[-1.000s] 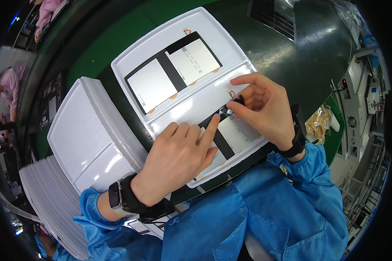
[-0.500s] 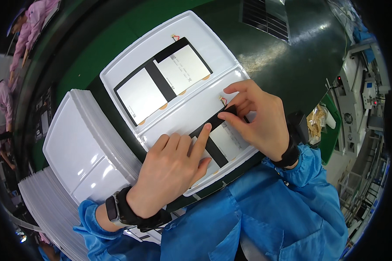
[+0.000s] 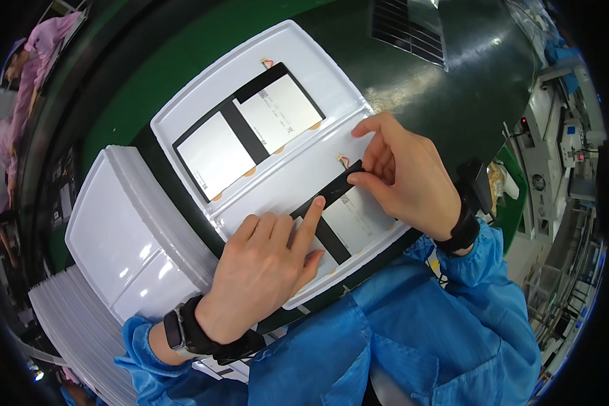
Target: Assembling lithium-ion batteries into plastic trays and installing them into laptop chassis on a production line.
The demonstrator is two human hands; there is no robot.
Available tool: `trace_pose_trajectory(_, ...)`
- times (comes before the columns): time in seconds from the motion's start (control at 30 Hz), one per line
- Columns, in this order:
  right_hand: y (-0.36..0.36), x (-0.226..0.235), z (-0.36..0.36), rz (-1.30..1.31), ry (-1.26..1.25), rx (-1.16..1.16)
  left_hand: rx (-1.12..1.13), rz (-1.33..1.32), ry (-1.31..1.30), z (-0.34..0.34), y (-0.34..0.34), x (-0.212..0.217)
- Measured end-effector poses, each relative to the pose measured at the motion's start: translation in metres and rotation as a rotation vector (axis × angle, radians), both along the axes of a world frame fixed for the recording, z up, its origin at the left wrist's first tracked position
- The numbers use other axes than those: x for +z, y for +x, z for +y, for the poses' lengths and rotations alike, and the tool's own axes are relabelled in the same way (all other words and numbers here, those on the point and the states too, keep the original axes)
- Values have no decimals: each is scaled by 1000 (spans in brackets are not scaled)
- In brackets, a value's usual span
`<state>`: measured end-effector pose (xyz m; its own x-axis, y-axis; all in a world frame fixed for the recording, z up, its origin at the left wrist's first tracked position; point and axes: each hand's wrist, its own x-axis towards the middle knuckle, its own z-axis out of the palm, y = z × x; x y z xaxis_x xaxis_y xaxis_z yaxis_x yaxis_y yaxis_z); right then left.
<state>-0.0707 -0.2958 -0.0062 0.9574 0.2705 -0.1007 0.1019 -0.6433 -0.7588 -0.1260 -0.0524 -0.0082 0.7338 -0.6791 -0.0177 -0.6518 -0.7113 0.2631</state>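
Observation:
A flat battery pack (image 3: 356, 220), with silvery white cells and a black strip (image 3: 331, 193) along its far edge, lies in the nearer compartment of a white plastic tray (image 3: 298, 47). My left hand (image 3: 257, 260) rests over its left part, index fingertip pressed on the strip, fingers stretched out. At the strip's right end is my right hand (image 3: 413, 179), thumb on the corner and the other fingers curled behind it; the index finger stands apart. A small connector with red and black wires (image 3: 344, 161) sticks out there. A second battery pack (image 3: 216, 155) occupies the farther compartment.
Stacked white trays (image 3: 115, 223) stand at the left on the dark green table (image 3: 203, 51). A dark slotted panel (image 3: 409, 34) lies at the far right. Beyond the right edge are a green bin (image 3: 516, 203) and machinery (image 3: 548, 162). People in pink work at the far left.
The strip's right end, raised at my right thumb before, now lies lower and flatter. My right hand has shifted slightly right; my left index finger stays on the strip.

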Motion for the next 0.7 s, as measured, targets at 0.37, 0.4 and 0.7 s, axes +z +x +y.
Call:
trace_pose_trajectory(0.37, 2, -36, -8, -374, -5, -18, -21, -23, -17, -1, -1, 1)
trace_pose_trajectory(0.4, 4, -36, -13, -384, 0, -28, -30, -33, -9, -2, 0, 1)
trace_pose_trajectory(0.7, 0, -52, -35, -504, 194, -162, 288, -135, -32, 15, 3, 17)
